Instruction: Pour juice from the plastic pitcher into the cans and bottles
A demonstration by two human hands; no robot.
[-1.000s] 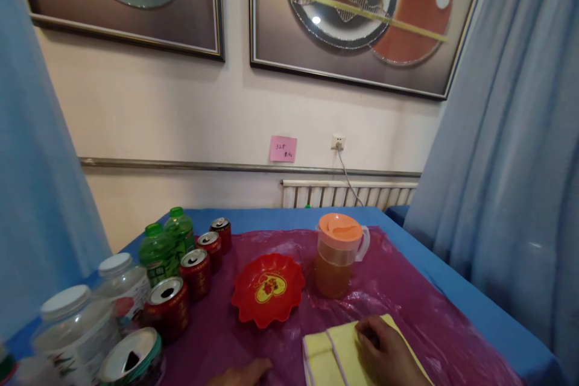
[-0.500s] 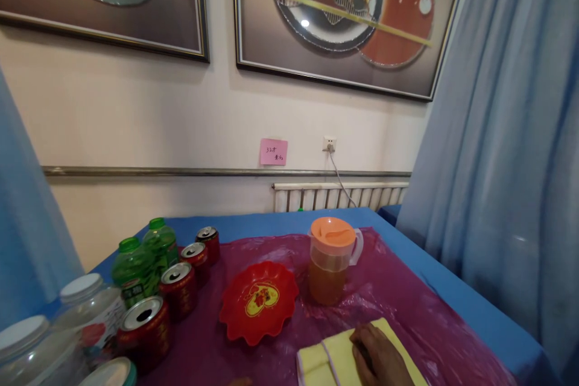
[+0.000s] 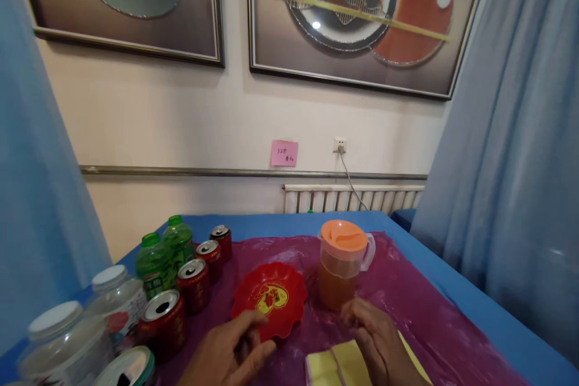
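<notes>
My left hand [image 3: 233, 351] reaches in at the lower middle, thumb and forefinger apart, with nothing in it. It covers the near left edge of a red scalloped plate [image 3: 292, 295]; whether it touches the plate I cannot tell. My right hand [image 3: 375, 338], fingers loosely bent and holding nothing visible, hovers above a folded yellow cloth [image 3: 337, 365]. Its fingertips are close to the front of a clear plastic pitcher [image 3: 337, 277] with an orange lid and amber liquid inside. The cloth lies partly behind that hand.
Red drink cans [image 3: 193, 289], green bottles [image 3: 156, 265] and white-lidded jars [image 3: 67, 344] stand in rows at the left. A purple plastic sheet [image 3: 398, 289] covers part of the blue table [image 3: 479, 319]. Blue curtains [image 3: 502, 193] hang on both sides.
My left hand has come into view in front of the plate. My right hand has lifted from the yellow cloth and moved towards the pitcher. The view has shifted slightly left.
</notes>
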